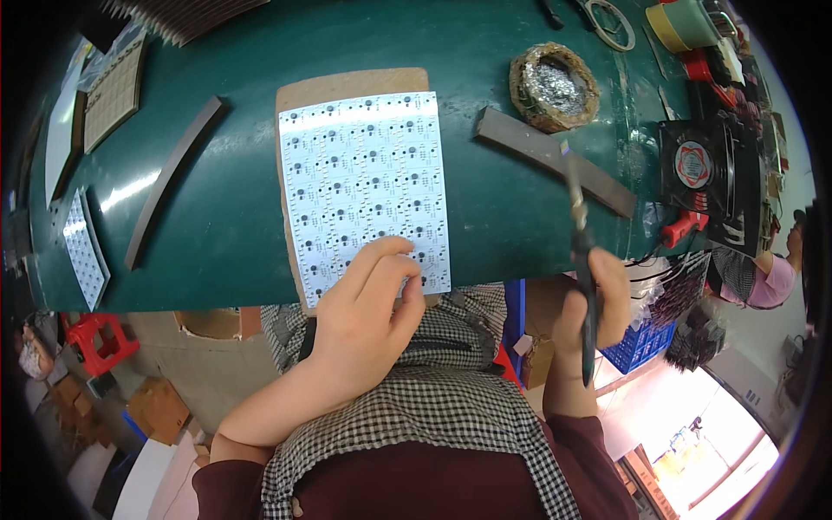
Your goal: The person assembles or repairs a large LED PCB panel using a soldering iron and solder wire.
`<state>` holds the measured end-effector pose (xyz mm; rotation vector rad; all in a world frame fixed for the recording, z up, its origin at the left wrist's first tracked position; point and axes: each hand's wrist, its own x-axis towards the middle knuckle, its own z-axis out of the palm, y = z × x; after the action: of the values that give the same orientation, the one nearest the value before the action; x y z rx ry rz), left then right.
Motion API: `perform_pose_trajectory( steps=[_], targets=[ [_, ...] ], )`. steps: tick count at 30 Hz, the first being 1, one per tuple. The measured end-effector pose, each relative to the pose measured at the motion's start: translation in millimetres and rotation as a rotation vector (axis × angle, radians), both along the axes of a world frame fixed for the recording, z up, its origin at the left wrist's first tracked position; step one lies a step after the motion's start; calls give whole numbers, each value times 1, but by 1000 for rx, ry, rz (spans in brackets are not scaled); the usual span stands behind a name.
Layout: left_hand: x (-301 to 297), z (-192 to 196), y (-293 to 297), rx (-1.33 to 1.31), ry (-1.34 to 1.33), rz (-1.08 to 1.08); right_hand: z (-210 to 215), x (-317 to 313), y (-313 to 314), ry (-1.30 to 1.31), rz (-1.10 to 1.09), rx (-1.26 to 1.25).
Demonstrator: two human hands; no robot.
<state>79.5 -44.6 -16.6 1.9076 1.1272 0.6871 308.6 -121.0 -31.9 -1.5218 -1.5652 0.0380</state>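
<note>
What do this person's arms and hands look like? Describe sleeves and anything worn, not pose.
Both hands are bare: no gloves, rings or watch show on the left hand or the right hand. The forearms are bare too. Dark maroon sleeves are pushed up toward the elbows. A black-and-white checked apron covers the lap between the arms.

A dark green workbench (217,217) filled the upper view, glare streaking its left part. Below its near edge stood a red stool (102,340), cardboard boxes (160,407) and a blue crate (641,342). Bright light washed the pale floor (693,433) at lower right.
</note>
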Motion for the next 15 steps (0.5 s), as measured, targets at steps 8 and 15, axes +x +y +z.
perform_pose_trajectory(
  steps=[8, 15],
  targets=[
    [4, -14, -2, 205, 82, 19, 12, -38, -25, 263, 123, -75],
    [6, -10, -2, 185, 126, 28, 18, -40, -25, 294, 149, -146]
  ],
)
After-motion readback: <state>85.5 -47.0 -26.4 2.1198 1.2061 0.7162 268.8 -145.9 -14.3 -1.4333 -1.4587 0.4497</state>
